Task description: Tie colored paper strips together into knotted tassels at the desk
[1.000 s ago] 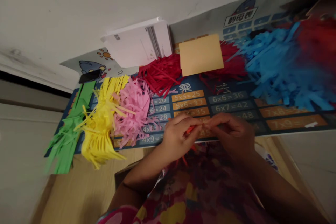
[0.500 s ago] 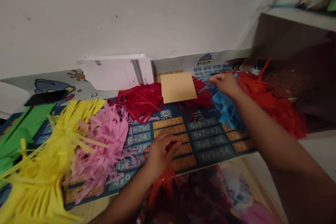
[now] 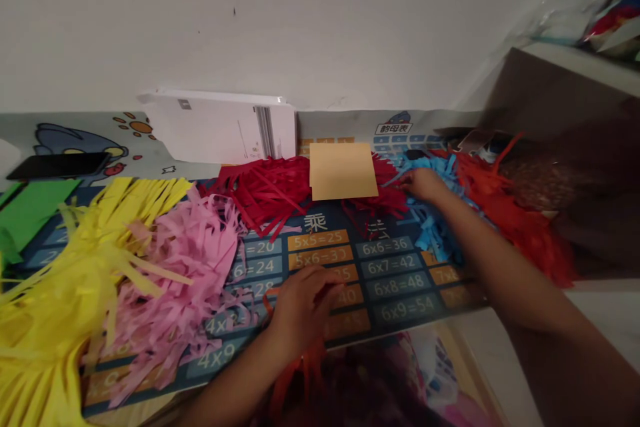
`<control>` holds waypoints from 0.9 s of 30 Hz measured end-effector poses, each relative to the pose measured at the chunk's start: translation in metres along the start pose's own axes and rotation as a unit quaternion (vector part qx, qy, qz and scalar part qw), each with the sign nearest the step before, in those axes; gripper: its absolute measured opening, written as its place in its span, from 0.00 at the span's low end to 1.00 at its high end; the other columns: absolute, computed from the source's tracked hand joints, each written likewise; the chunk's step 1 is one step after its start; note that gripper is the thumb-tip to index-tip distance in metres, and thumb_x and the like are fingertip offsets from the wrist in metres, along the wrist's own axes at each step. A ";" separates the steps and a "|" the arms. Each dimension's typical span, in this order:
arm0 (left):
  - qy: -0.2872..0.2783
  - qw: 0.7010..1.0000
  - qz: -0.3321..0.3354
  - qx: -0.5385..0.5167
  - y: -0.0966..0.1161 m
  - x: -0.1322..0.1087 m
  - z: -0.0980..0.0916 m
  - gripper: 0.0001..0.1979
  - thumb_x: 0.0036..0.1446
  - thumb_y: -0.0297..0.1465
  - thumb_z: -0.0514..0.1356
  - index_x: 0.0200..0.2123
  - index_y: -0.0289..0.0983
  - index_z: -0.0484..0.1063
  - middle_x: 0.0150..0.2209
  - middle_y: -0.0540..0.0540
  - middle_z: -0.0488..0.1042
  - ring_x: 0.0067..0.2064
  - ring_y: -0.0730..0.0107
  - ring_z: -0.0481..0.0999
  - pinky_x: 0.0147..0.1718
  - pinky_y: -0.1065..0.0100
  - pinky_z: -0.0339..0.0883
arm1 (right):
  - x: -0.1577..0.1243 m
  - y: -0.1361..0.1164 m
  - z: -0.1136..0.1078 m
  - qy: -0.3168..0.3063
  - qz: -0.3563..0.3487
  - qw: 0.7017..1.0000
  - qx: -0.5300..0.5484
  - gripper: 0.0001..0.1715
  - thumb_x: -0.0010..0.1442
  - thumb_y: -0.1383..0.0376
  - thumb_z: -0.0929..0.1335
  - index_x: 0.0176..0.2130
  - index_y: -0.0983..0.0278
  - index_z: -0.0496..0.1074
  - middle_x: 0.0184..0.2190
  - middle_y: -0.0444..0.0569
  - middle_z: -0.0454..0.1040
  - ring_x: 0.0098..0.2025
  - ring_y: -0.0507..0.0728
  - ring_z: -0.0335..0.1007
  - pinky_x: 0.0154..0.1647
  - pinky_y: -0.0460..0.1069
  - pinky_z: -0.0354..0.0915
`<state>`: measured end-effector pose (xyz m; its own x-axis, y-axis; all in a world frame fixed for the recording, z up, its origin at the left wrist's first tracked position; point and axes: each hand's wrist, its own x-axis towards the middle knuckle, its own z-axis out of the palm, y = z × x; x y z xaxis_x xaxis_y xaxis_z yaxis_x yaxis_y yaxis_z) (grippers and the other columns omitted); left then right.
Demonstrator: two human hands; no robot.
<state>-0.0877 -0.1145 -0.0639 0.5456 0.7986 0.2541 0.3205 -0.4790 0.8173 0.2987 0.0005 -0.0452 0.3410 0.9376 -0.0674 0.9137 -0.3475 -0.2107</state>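
My left hand rests near the front edge of a blue multiplication-table mat, fingers curled round a bunch of orange-red paper strips that hang down below it. My right hand reaches across to the far side, fingers closed among the blue paper strips next to dark red strips. What the right fingers hold is hidden in the pile. A tan paper square lies just left of that hand.
Heaps of cut strips lie across the mat: yellow, pink, dark red, orange-red, green. A white paper stack leans on the wall. A black phone lies far left. A brown shelf unit stands right.
My hands were together over the orange strips; the right one then went out to the blue pile and has drawn slightly nearer. The view swung right and lower.
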 end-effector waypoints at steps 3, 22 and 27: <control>-0.003 1.000 -0.004 0.011 0.000 0.000 -0.001 0.06 0.63 0.30 0.61 0.35 0.40 0.78 0.31 0.49 0.78 0.33 0.68 0.78 0.32 0.70 0.67 | -0.004 -0.004 0.001 -0.013 -0.004 0.999 -0.041 0.07 0.53 0.69 0.73 0.35 0.63 0.81 0.37 0.55 0.81 0.42 0.63 0.77 0.41 0.50 0.67; 0.071 0.979 -0.073 -0.178 0.010 0.000 -0.004 0.08 0.60 0.35 0.63 0.33 0.36 0.78 0.31 0.47 0.80 0.33 0.70 0.77 0.32 0.71 0.69 | -0.203 -0.102 0.016 0.103 -0.229 0.885 0.391 0.08 0.61 0.57 0.71 0.37 0.55 0.81 0.37 0.45 0.81 0.40 0.59 0.77 0.44 0.54 0.72; 0.086 0.991 -0.013 -0.103 0.027 -0.010 -0.010 0.06 0.62 0.31 0.62 0.34 0.37 0.79 0.32 0.47 0.80 0.34 0.70 0.78 0.36 0.70 0.70 | -0.251 -0.139 0.057 0.050 -0.127 0.822 0.553 0.06 0.57 0.58 0.74 0.36 0.57 0.79 0.34 0.44 0.81 0.37 0.57 0.78 0.40 0.51 0.72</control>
<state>-0.0924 -0.1315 -0.0389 0.3935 0.8682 0.3023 0.1582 -0.3879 0.9080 0.0738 -0.1857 -0.0545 0.2383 0.9535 0.1844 0.2181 0.1325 -0.9669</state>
